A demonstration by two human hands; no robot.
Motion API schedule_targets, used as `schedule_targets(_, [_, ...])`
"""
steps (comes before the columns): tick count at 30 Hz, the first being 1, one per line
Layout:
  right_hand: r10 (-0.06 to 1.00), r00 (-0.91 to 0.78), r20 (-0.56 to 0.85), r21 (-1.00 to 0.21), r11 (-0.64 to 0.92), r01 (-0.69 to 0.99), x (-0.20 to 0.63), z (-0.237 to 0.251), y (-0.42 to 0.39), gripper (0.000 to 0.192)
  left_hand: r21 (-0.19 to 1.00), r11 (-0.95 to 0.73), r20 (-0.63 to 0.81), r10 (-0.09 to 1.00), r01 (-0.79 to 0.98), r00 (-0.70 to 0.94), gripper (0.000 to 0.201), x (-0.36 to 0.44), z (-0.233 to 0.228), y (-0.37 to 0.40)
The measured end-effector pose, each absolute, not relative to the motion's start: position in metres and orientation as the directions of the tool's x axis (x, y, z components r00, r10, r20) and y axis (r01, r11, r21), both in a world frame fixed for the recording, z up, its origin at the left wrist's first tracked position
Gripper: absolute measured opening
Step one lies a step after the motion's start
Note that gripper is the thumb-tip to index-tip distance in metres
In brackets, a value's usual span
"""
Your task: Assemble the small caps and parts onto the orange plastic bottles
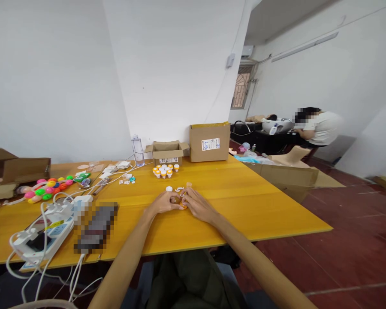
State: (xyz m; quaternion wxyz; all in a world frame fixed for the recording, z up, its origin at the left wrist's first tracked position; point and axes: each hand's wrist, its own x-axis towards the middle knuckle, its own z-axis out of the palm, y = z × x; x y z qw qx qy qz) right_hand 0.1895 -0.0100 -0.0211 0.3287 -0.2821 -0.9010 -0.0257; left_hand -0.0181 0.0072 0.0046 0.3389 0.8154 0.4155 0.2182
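From the head camera, both hands meet over the yellow wooden table (pixel 244 210). The left hand (pixel 163 203) and the right hand (pixel 197 204) have their fingers curled narrowly together around a small orange piece (pixel 183 206), which sits between the fingertips close to the tabletop; it is too small to tell its shape exactly. Just beyond the hands lie a few loose white caps (pixel 169 189). Farther back stands a cluster of small orange-and-white bottles (pixel 164 170), upright and touching one another, in front of an open cardboard box (pixel 167 152) whose contents are hidden. Beside it sits a larger closed cardboard box (pixel 209 142) bearing a white label. A clear plastic water bottle (pixel 137 150) stands to the left of the open box. Bright plastic balls (pixel 48 189) lie far left, near a white power strip (pixel 48 234) with tangled cables.
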Motion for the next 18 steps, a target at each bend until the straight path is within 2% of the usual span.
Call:
schedule_targets(5, [0.48, -0.625, 0.616, -0.128, 0.844, 0.521, 0.1885, -0.02, -0.011, 0.015, 0.668, -0.456, 0.085, 0.832, 0.588, 0.548, 0.031, -0.0178, 0.0051, 0.0062])
schedule_targets(18, [0.494, -0.625, 0.604, -0.154, 0.842, 0.517, 0.1885, -0.0196, -0.0107, 0.016, 0.839, -0.363, 0.071, 0.811, 0.405, 0.581, 0.037, -0.0187, -0.0023, 0.0132])
